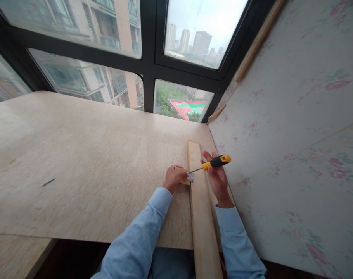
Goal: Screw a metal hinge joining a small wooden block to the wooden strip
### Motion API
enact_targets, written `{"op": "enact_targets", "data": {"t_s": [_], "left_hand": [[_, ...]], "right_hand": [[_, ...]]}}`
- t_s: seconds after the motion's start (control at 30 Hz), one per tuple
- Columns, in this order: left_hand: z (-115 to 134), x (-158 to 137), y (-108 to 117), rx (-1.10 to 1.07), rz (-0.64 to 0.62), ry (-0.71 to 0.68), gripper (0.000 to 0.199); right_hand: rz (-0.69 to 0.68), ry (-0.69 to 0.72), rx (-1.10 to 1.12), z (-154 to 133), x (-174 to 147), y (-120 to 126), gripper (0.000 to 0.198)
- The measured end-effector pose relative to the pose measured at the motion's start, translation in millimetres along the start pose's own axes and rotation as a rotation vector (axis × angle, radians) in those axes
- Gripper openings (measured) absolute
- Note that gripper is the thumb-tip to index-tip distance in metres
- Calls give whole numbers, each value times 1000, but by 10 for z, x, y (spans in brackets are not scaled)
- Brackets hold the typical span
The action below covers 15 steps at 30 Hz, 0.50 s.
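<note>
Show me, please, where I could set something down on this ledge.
The widest bare patch of the ledge runs left of the left hand, bordered by the window frame behind; one small thin object lies there. A smaller patch separates the long board from that frame. Around the hinge, the left hand, right hand and screwdriver crowd together.

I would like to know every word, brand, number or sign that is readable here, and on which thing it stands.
There is no readable text in this picture.
Screwdriver: no lettering can be made out.
Metal hinge: too small to tell if anything is stamped.
Wallpaper: floral pattern, no words visible.
Sports court outside: any lettering is too small.
</note>
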<state>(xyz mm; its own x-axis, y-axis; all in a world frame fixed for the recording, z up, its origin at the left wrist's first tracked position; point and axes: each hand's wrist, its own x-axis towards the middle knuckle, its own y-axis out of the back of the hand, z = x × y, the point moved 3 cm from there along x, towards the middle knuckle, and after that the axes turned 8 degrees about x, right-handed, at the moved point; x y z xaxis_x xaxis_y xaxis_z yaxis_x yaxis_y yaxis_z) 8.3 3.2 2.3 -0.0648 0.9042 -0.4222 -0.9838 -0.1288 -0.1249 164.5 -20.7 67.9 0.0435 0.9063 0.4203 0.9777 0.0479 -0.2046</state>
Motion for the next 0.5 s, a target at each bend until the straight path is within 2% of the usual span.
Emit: {"op": "enact_targets", "data": {"t_s": [0.07, 0.17, 0.33, 0.4, 0.5], "left_hand": [[5, -5, 1, -1, -3, -2, 35], [13, -6, 2, 2, -9, 0, 35], [6, 15, -1, 22, -16, 38, 35], [1, 21, -2, 18, -21, 35, 35], [-6, 21, 0, -7, -24, 13, 36]], "right_hand": [[-8, -47, 38, -18, -2, -8, 58], [51, -88, -16, 2, 5, 31, 52], [267, 19, -153, 77, 14, 131, 44], [259, 51, -188, 84, 14, 132, 40], [139, 44, -179, 53, 20, 90, 38]]}}
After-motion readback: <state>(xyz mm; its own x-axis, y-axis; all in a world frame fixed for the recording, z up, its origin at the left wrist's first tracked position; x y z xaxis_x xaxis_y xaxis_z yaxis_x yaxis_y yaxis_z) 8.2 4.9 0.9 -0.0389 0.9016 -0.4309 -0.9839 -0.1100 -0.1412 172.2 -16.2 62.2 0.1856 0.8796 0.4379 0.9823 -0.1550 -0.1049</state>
